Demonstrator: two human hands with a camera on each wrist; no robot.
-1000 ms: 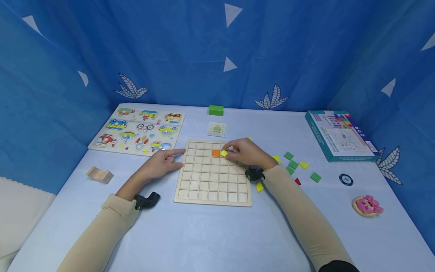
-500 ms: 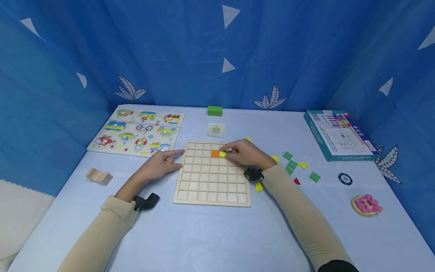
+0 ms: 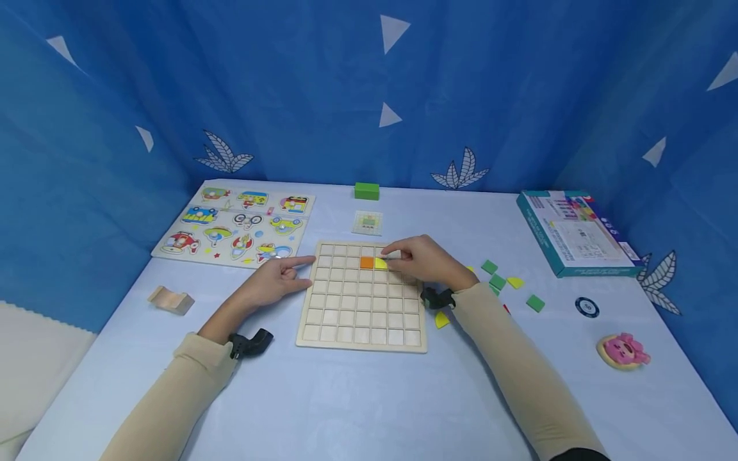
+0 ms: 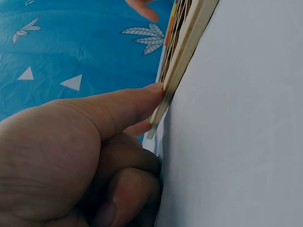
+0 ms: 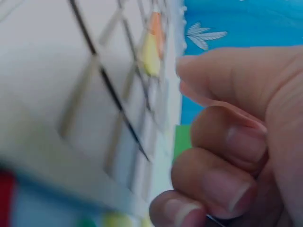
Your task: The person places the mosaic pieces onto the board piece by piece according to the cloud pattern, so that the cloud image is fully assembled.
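Observation:
A pale wooden grid board (image 3: 362, 320) lies flat, with an orange square tile (image 3: 366, 262) in its second row from the back. Right beside that tile sits a yellow tile (image 3: 380, 263), partly covered by fingers in the head view. Just above and to the right of it is my right hand (image 3: 423, 259); the right wrist view shows its fingertips apart from the tile, other fingers curled, nothing held. My left hand (image 3: 273, 278) touches the board's left edge with straight thumb and index finger, its other fingers folded under.
Green tiles (image 3: 497, 281) and yellow tiles (image 3: 515, 282) lie right of the board. Behind it are a small pattern card (image 3: 368, 223) and a green block (image 3: 366, 191). A vehicle puzzle (image 3: 230, 230), wooden block (image 3: 171, 299), box (image 3: 579, 234), round disc (image 3: 587, 307) and pink figure (image 3: 624, 351) surround these.
The yellow tile, earlier tilted between my right fingers, now lies flat beside the orange one. The right fingers have let go and shifted slightly right. My left hand stays at the board's edge.

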